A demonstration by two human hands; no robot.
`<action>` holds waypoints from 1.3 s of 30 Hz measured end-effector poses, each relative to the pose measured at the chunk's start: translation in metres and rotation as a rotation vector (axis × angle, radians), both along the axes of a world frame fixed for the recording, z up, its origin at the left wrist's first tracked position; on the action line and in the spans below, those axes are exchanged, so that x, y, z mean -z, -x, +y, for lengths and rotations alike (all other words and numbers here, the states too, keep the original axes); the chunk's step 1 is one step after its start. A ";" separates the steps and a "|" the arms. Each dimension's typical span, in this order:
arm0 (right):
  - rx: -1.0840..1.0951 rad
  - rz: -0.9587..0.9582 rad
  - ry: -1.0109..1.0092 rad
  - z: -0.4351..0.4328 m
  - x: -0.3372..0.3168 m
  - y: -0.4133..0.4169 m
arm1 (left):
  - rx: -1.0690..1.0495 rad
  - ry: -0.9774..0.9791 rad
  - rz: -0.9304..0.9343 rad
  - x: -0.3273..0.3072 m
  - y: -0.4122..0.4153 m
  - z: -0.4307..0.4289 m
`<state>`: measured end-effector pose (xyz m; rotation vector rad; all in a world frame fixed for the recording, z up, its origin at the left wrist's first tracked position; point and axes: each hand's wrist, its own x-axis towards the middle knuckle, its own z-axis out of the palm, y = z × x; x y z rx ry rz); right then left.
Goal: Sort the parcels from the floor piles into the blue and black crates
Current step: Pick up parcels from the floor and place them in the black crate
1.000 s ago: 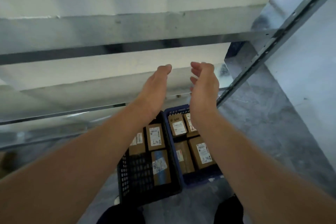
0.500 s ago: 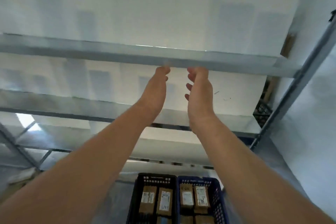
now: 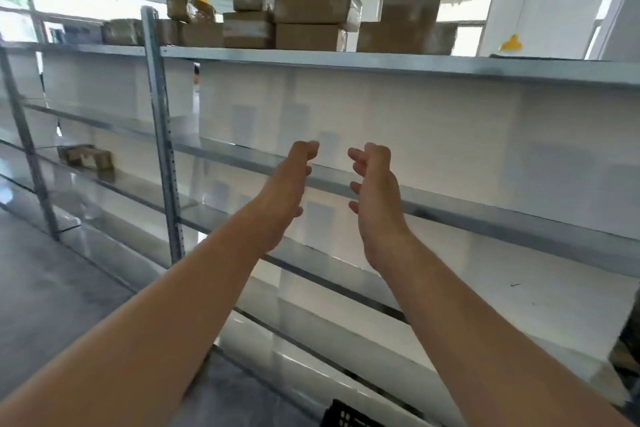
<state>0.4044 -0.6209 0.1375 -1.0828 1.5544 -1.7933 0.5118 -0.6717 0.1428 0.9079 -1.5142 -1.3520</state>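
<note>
Before grey metal shelving (image 3: 450, 69): left hand (image 3: 287, 191), right hand (image 3: 374, 198) raised, loosely curled, empty; cardboard boxes (image 3: 311, 21) stacked on top.

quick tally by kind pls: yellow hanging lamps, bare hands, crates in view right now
yellow lamps: 4, one partly hidden behind the boxes on the top shelf
hands: 2, the left hand and the right hand, both holding nothing
black crate: 1, only a corner shows at the bottom edge
total: 7
</note>
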 end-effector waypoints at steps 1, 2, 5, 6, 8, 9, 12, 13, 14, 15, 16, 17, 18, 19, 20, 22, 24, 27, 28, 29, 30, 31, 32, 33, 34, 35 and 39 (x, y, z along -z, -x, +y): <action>-0.030 0.005 0.002 -0.006 0.002 -0.019 | -0.016 0.008 -0.001 0.003 -0.021 -0.002; -0.056 0.006 0.000 -0.014 0.006 -0.038 | -0.040 0.005 -0.008 0.006 -0.043 -0.006; -0.115 0.023 -0.018 -0.035 0.022 -0.107 | -0.129 -0.017 -0.030 0.019 -0.110 -0.019; -0.149 0.030 -0.017 -0.042 0.028 -0.130 | -0.158 -0.021 -0.031 0.024 -0.132 -0.026; -0.209 0.049 -0.047 -0.059 0.041 -0.173 | -0.226 -0.046 -0.039 0.035 -0.177 -0.041; -0.233 0.066 -0.060 -0.066 0.046 -0.193 | -0.247 -0.057 -0.048 0.041 -0.198 -0.046; -0.315 0.101 -0.074 -0.092 0.063 -0.240 | -0.308 -0.098 -0.065 0.057 -0.250 -0.060; -0.334 0.094 -0.084 -0.099 0.067 -0.253 | -0.327 -0.110 -0.068 0.062 -0.264 -0.065; -0.345 0.084 -0.098 -0.107 0.071 -0.265 | -0.334 -0.115 -0.078 0.068 -0.277 -0.070; -0.358 0.076 -0.104 -0.113 0.074 -0.276 | -0.340 -0.120 -0.084 0.074 -0.288 -0.075; -0.377 0.073 -0.113 -0.120 0.079 -0.285 | -0.347 -0.127 -0.084 0.081 -0.299 -0.083; -0.400 0.067 -0.127 -0.128 0.083 -0.295 | -0.357 -0.140 -0.085 0.087 -0.309 -0.091; -0.423 0.055 -0.150 -0.137 0.089 -0.302 | -0.367 -0.154 -0.088 0.095 -0.318 -0.100; -0.445 0.032 -0.182 -0.145 0.094 -0.310 | -0.377 -0.167 -0.091 0.102 -0.326 -0.108; -0.471 0.015 -0.206 -0.154 0.100 -0.316 | -0.383 -0.179 -0.096 0.108 -0.333 -0.118; -0.512 -0.002 -0.239 -0.176 0.114 -0.327 | -0.390 -0.206 -0.114 0.122 -0.344 -0.138; -0.536 -0.009 -0.260 -0.204 0.130 -0.335 | -0.404 -0.253 -0.120 0.136 -0.352 -0.161; -0.574 0.009 -0.276 -0.255 0.153 -0.339 | -0.437 -0.288 -0.138 0.158 -0.359 -0.203; -0.584 0.015 -0.287 -0.271 0.158 -0.339 | -0.442 -0.298 -0.137 0.165 -0.361 -0.216; -0.595 0.018 -0.294 -0.289 0.164 -0.338 | -0.452 -0.315 -0.135 0.171 -0.361 -0.231; -0.609 0.018 -0.304 -0.309 0.171 -0.337 | -0.470 -0.341 -0.133 0.178 -0.362 -0.247; -0.622 0.023 -0.314 -0.328 0.177 -0.338 | -0.495 -0.373 -0.127 0.185 -0.362 -0.263; -0.635 0.027 -0.323 -0.345 0.183 -0.340 | -0.525 -0.405 -0.122 0.192 -0.365 -0.279; -0.642 0.030 -0.332 -0.361 0.189 -0.343 | -0.543 -0.420 -0.113 0.200 -0.368 -0.292; -0.652 0.028 -0.337 -0.376 0.195 -0.346 | -0.551 -0.426 -0.105 0.208 -0.371 -0.306; -0.660 0.027 -0.350 -0.390 0.201 -0.351 | -0.557 -0.431 -0.097 0.215 -0.375 -0.320; -0.650 0.007 -0.422 -0.449 0.215 -0.369 | -0.565 -0.488 -0.085 0.236 -0.397 -0.380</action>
